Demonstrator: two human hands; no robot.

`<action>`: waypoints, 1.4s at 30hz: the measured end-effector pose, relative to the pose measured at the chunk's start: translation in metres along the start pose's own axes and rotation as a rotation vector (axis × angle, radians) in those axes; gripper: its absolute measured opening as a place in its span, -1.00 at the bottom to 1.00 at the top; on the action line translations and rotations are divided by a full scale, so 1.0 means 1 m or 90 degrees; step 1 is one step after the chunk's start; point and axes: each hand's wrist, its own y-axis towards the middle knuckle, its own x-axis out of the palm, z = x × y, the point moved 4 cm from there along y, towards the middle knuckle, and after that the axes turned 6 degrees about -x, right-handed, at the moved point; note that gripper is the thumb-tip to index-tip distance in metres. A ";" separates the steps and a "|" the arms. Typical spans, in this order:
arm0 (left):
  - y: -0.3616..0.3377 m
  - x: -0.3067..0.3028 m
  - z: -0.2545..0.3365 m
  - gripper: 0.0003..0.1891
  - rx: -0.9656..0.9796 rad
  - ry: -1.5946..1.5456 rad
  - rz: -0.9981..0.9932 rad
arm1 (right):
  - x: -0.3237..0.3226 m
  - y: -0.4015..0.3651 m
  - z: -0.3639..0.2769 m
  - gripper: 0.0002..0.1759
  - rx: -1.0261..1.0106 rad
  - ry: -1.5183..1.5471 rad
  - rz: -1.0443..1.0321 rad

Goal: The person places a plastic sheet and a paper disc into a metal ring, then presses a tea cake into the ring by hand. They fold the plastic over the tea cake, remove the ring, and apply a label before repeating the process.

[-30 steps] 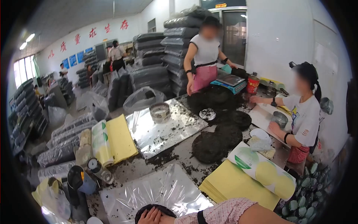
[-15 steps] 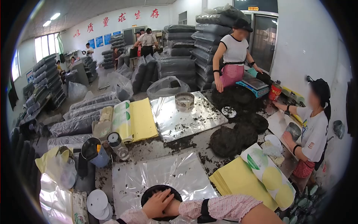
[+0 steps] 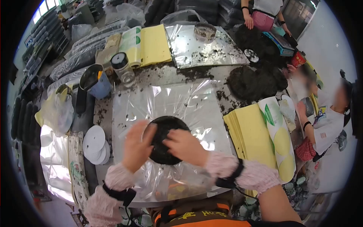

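Observation:
A round black disc [image 3: 168, 130] with a thick rim and dark, flaky material inside lies on a clear plastic sheet [image 3: 204, 113] in front of me. My left hand [image 3: 138, 145] is at the disc's left edge, fingers stretched out and blurred, the thumb apart. Across the disc's right side reaches my right hand [image 3: 185, 145], its fingers bent and spread over the dark material, touching or just above it. Neither hand visibly grips anything.
Yellow sheets [image 3: 245, 128] and a printed label roll [image 3: 278, 132] lie at right. White discs [image 3: 94, 140], a blue cup [image 3: 98, 85] and a lidded jar [image 3: 124, 68] are at left. Dark material [image 3: 253, 83] is heaped at back right. Two co-workers are there.
My hands were stacked on the disc; now they are apart, left at its edge and right over it. The view has tilted down, and the disc sits higher in it.

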 end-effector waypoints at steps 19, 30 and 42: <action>-0.044 0.034 0.006 -0.42 0.015 -0.310 0.134 | 0.044 -0.111 0.028 0.31 0.453 0.932 0.286; -0.022 0.047 -0.002 -0.42 -0.147 -0.395 0.124 | -0.012 -0.001 0.003 -0.45 0.112 0.110 0.365; 0.007 0.068 0.025 -0.53 -0.156 -0.436 0.098 | -0.025 -0.002 0.049 -0.51 0.290 0.459 0.477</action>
